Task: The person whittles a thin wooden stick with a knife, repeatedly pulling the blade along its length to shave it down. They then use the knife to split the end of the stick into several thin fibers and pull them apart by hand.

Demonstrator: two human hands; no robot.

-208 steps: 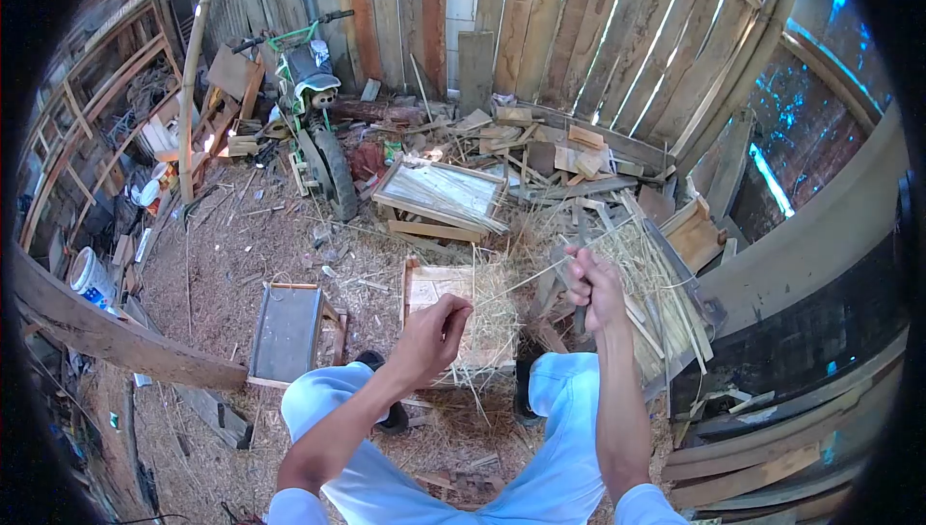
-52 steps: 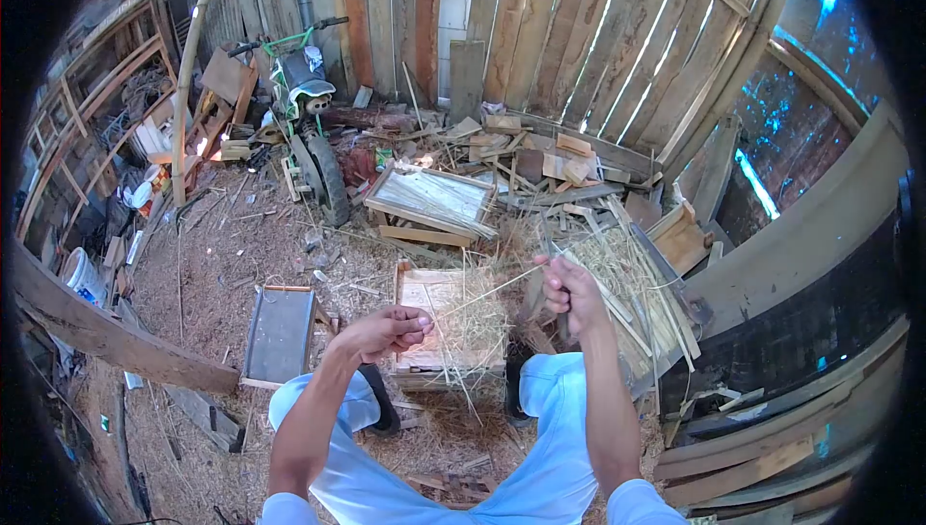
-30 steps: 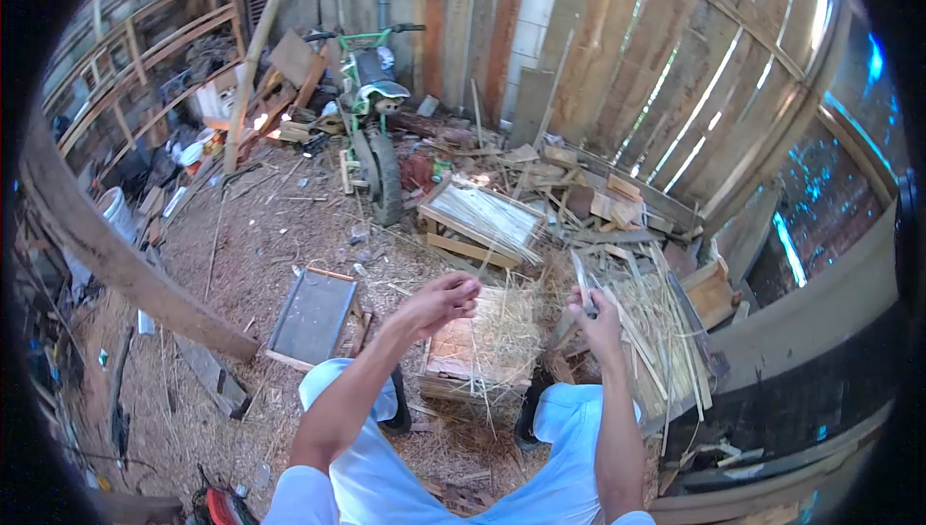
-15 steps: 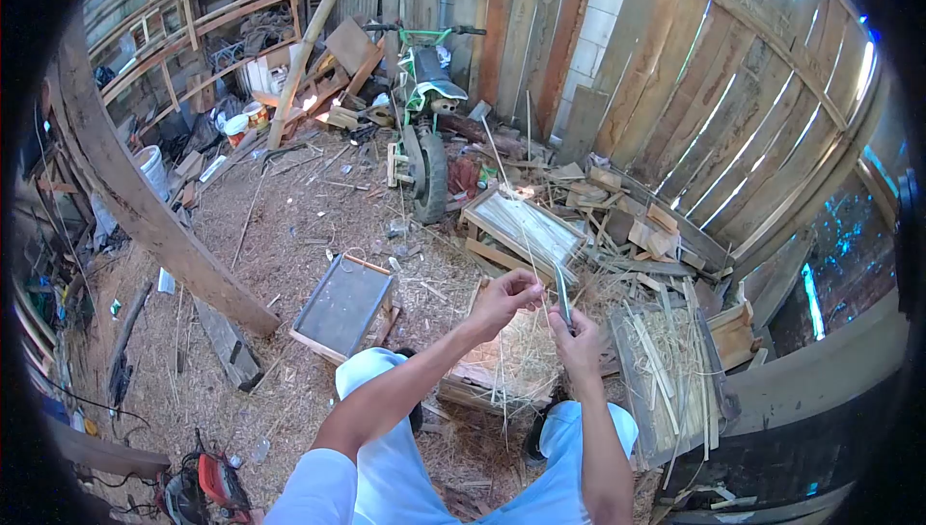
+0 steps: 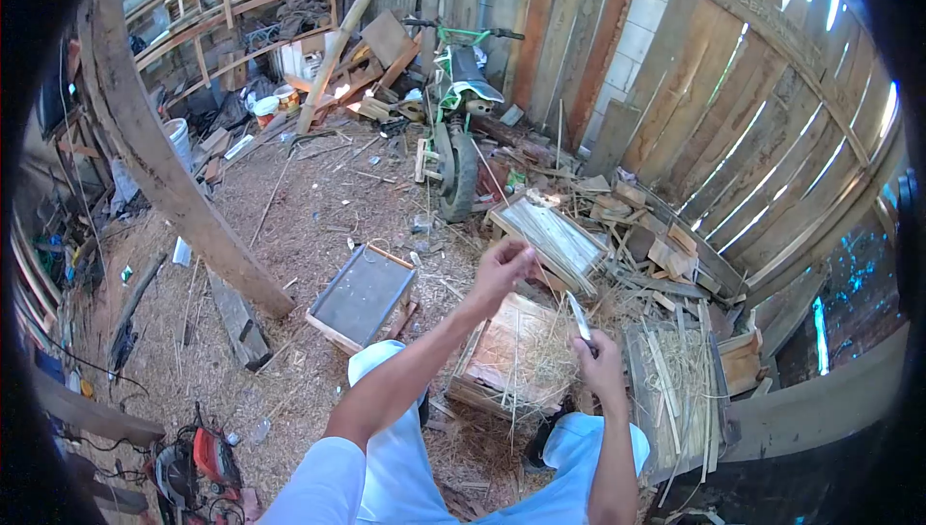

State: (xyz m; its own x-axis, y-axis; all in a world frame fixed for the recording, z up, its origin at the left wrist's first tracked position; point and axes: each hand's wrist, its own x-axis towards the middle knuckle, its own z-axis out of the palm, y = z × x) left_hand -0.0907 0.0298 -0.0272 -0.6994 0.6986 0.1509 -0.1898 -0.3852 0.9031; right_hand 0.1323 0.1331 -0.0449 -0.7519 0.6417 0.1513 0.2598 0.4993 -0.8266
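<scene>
My left hand (image 5: 503, 272) is raised in front of me, its fingers pinched on a thin, pale strip (image 5: 490, 173) of wood or bamboo that reaches away from me. To the right and lower, my right hand (image 5: 602, 363) is closed around the handle of a knife (image 5: 579, 317). Its blade points up and away, apart from my left hand. Below both hands stands a low wooden box (image 5: 482, 356) between my feet, its top partly covered by fine shavings (image 5: 545, 363).
Right of me, a board (image 5: 641, 409) carries long strips and shavings. A dark-topped wooden box (image 5: 362, 296) sits left, another slatted one (image 5: 555, 236) ahead. Beyond are a motorbike (image 5: 458, 139) and scrap wood (image 5: 666, 245). A slanted post (image 5: 174, 168) and red power tool (image 5: 214, 457) are left.
My left hand has lifted up and away from the knife with the strip. My right hand has moved right and down, the knife still in it. The view has shifted slightly left.
</scene>
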